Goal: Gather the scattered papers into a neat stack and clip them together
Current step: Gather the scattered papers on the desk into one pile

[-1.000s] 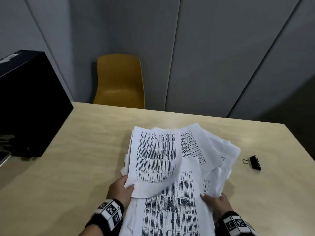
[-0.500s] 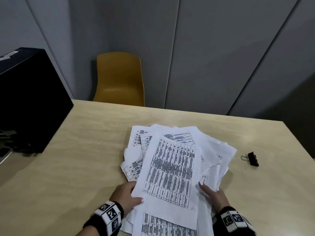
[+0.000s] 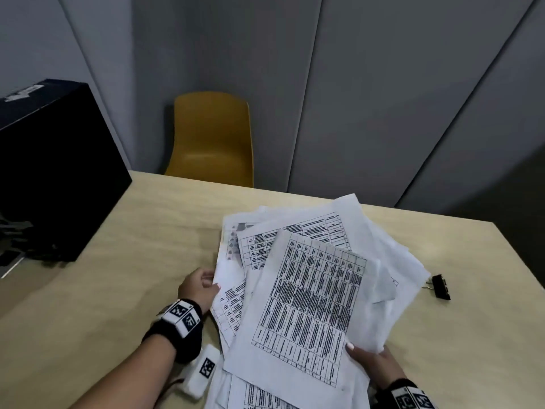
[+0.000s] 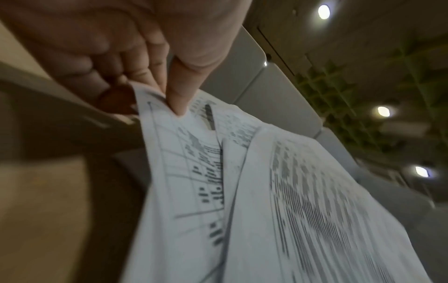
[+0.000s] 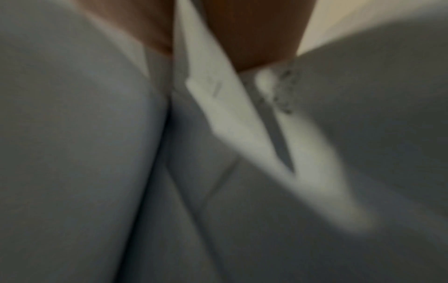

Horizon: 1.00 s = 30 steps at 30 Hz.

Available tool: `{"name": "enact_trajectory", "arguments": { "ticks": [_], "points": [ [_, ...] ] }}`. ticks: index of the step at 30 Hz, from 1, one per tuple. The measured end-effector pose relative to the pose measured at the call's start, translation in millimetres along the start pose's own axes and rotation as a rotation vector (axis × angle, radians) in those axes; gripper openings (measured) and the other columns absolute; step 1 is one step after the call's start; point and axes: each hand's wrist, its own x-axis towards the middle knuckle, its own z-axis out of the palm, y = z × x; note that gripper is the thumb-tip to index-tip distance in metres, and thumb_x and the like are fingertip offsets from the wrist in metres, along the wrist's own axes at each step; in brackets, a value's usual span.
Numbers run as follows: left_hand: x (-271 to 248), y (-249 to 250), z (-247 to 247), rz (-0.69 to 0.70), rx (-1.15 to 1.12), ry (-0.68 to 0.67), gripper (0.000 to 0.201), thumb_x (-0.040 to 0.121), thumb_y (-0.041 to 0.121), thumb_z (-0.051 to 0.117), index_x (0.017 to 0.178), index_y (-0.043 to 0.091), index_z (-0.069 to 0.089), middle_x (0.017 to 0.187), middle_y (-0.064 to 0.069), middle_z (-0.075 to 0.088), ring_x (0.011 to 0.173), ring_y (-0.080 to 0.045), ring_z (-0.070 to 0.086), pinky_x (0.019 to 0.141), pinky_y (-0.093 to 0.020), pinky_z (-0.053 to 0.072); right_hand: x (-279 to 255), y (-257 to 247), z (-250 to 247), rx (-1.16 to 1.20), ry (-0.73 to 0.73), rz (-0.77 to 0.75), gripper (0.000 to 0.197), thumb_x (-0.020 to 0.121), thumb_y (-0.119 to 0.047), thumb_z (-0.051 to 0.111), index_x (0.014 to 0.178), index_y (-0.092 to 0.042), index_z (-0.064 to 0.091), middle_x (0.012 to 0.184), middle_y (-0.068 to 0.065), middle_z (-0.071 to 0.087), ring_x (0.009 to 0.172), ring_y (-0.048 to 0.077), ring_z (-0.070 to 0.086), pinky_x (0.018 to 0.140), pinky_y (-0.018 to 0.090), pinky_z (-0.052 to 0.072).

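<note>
Holding the loose papers (image 3: 309, 293) from both sides, I have them fanned out unevenly above the tabletop (image 3: 124, 278), toward its near edge and a little right of the middle. My left hand (image 3: 198, 287) pinches the left edge of the pile — the left wrist view shows my thumb (image 4: 180, 95) on top of a printed sheet and my fingers (image 4: 143, 70) curled beneath it. My right hand (image 3: 374, 361) grips the lower right corner of the pile, thumb lying over the top sheet, fingers out of sight under the paper. The right wrist view is blurred and filled with pale sheets, with a bit of my hand at its top edge; I cannot make out more there.

The sheets are not squared up: the top one, covered with a dense printed table, sits tilted, and others stick out behind it toward the far edge and to the right. A few more lie flat at the near edge under the raised ones.

The black binder clip (image 3: 441, 286) lies on the tabletop near the right edge, just beside the rightmost sheets — whether it touches them I cannot tell.

A black box (image 3: 56, 175) stands at the left edge of the tabletop, and a yellow chair (image 3: 211, 140) sits beyond the far edge against grey wall panels.
</note>
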Motion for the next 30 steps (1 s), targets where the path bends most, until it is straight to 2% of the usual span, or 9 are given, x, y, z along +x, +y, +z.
{"name": "enact_trajectory", "arguments": {
  "ticks": [4, 7, 9, 11, 15, 19, 22, 28, 30],
  "points": [
    [11.3, 16.8, 2.2, 0.117, -0.054, -0.113, 0.031, 0.074, -0.002, 0.069, 0.078, 0.027, 0.06, 0.074, -0.001, 0.066, 0.079, -0.024, 0.063, 0.088, -0.042, 0.052, -1.7, -5.5, -0.9, -0.099, -0.049, 0.009, 0.077, 0.034, -0.005, 0.092, 0.103, 0.005, 0.058, 0.062, 0.0, 0.072, 0.049, 0.007, 0.067, 0.042, 0.016, 0.049],
    [15.6, 14.7, 14.1, 0.104, 0.057, -0.182, 0.018, 0.076, 0.003, 0.069, 0.086, 0.018, 0.066, 0.083, -0.008, 0.069, 0.088, -0.027, 0.065, 0.088, -0.037, 0.051, 2.5, -2.3, 1.4, -0.171, -0.063, 0.025, 0.096, 0.017, -0.037, 0.094, 0.098, 0.004, 0.065, 0.08, 0.011, 0.075, 0.073, 0.019, 0.072, 0.073, 0.032, 0.056],
    [17.4, 6.5, 18.7, 0.062, 0.122, -0.189, 0.015, 0.077, 0.005, 0.068, 0.091, 0.01, 0.069, 0.093, -0.011, 0.071, 0.094, -0.027, 0.066, 0.089, -0.034, 0.049, -0.9, -5.9, 3.7, -0.186, -0.07, 0.014, 0.082, 0.031, -0.039, 0.093, 0.099, -0.001, 0.068, 0.085, 0.006, 0.075, 0.081, 0.016, 0.07, 0.087, 0.033, 0.048],
    [11.6, -1.0, 19.9, 0.004, 0.179, -0.241, 0.011, 0.077, 0.006, 0.068, 0.087, 0.009, 0.07, 0.092, -0.013, 0.072, 0.086, -0.027, 0.066, 0.083, -0.03, 0.05, -3.6, -11.0, 5.1, -0.244, -0.058, 0.013, 0.072, 0.045, -0.037, 0.089, 0.105, -0.003, 0.067, 0.078, -0.007, 0.072, 0.073, 0.003, 0.067, 0.075, 0.024, 0.048],
    [-1.2, -13.4, 18.0, -0.043, 0.228, -0.344, 0.009, 0.078, 0.005, 0.067, 0.075, 0.013, 0.065, 0.076, -0.01, 0.065, 0.068, -0.022, 0.06, 0.066, -0.027, 0.047, -2.8, -13.2, 1.8, -0.337, -0.028, 0.039, 0.115, 0.001, -0.068, 0.078, 0.099, -0.008, 0.067, 0.084, -0.001, 0.074, 0.07, 0.002, 0.069, 0.054, 0.011, 0.047],
    [-4.1, -26.9, 6.5, -0.004, 0.226, -0.404, 0.021, 0.075, 0.001, 0.068, 0.068, 0.02, 0.062, 0.079, -0.009, 0.068, 0.077, -0.02, 0.061, 0.077, -0.027, 0.048, -1.2, -17.2, -0.6, -0.287, -0.137, 0.13, 0.117, 0.0, -0.065, 0.079, 0.103, -0.009, 0.067, 0.101, 0.001, 0.07, 0.094, 0.012, 0.065, 0.08, 0.025, 0.047],
    [-5.4, -30.2, -1.3, 0.002, 0.192, -0.417, 0.022, 0.076, -0.002, 0.068, 0.073, 0.019, 0.064, 0.084, -0.011, 0.07, 0.083, -0.021, 0.064, 0.082, -0.029, 0.049, -6.8, -30.1, 6.4, -0.223, -0.237, 0.18, 0.094, 0.015, -0.061, 0.08, 0.097, -0.016, 0.062, 0.131, 0.0, 0.049, 0.124, 0.016, 0.039, 0.111, 0.036, 0.017],
    [4.1, -36.2, -17.8, 0.012, 0.159, -0.425, 0.027, 0.076, -0.007, 0.065, 0.102, -0.001, 0.067, 0.098, -0.016, 0.072, 0.094, -0.026, 0.067, 0.093, -0.04, 0.05, -6.9, -28.4, 7.5, -0.193, -0.224, 0.269, 0.09, 0.014, -0.038, 0.082, 0.097, -0.009, 0.064, 0.104, -0.004, 0.058, 0.101, 0.022, 0.051, 0.089, 0.027, 0.032],
    [3.0, -37.6, -21.2, 0.01, 0.134, -0.421, 0.027, 0.078, -0.012, 0.061, 0.104, -0.004, 0.065, 0.095, -0.015, 0.071, 0.091, -0.022, 0.064, 0.092, -0.038, 0.049, -8.7, -28.9, 8.5, -0.189, -0.23, 0.301, 0.079, 0.034, -0.032, 0.077, 0.108, -0.008, 0.063, 0.099, -0.002, 0.059, 0.103, 0.023, 0.048, 0.089, 0.026, 0.027]
  ]
}}
